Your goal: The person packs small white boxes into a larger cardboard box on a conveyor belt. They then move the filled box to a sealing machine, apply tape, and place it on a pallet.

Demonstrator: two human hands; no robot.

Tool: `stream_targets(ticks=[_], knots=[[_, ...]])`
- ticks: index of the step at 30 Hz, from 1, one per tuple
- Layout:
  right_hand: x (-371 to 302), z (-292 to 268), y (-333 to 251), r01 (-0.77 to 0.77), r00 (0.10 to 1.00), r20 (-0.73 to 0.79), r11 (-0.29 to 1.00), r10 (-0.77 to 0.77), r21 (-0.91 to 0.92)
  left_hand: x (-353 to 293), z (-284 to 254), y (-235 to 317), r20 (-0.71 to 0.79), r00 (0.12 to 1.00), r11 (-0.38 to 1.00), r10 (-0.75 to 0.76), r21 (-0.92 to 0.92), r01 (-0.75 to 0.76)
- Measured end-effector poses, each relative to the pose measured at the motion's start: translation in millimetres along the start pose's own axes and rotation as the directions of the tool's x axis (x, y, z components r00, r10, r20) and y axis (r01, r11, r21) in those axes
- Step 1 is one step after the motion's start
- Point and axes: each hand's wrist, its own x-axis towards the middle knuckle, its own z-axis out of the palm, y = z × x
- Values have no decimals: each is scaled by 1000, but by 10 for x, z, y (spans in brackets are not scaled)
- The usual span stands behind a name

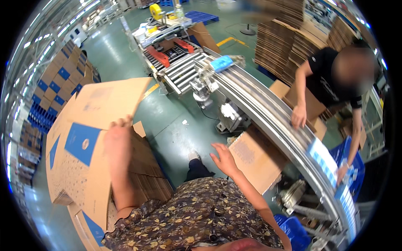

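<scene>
At my left lies a stack of flattened cardboard boxes (142,175). The top flattened cardboard box (96,109) is brown with blue printed panels. My left hand (118,140), slightly blurred, has its fingers bent at the right edge of that top box and appears to grip it; its thumb is hidden. Out in front of me, my right hand (226,160) is open, fingers apart and nothing in it. Closest to it is a brown cardboard box (257,157) beside the conveyor.
A metal conveyor (268,98) curves down the right side, carrying blue-and-white packs (322,157). Behind it a co-worker (328,79) reaches across to the packs. A roller table (180,77) stands ahead. Blue crates (293,230) sit at lower right; stacked cardboard (276,48) stands behind.
</scene>
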Motion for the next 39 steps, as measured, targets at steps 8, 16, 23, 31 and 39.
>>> stream_targets(ticks=[8,16,23,31,39], knots=[[-1329,-1212,-662,-85,937,-337,880,-89,-468,-673,-490,1556,-104,654,498,750,-561,-661],[-3449,-1905,-287,-573,819,-398,582,413,-577,-905,109,3564,-366,10,-286,930,-744,-604],[-4263,-1909,-154,-783,619,-511,417,597,-461,-650,223,4021,-479,281,-61,832,-581,-811],[-3514,-2392,-92,-823,473,-69,413,878,-391,46,1056,4465,-550,621,27,559,-737,-676],[-3254,-2878,363,-757,634,-259,515,729,-403,283,1176,4526,-559,611,-56,560,-761,-646]])
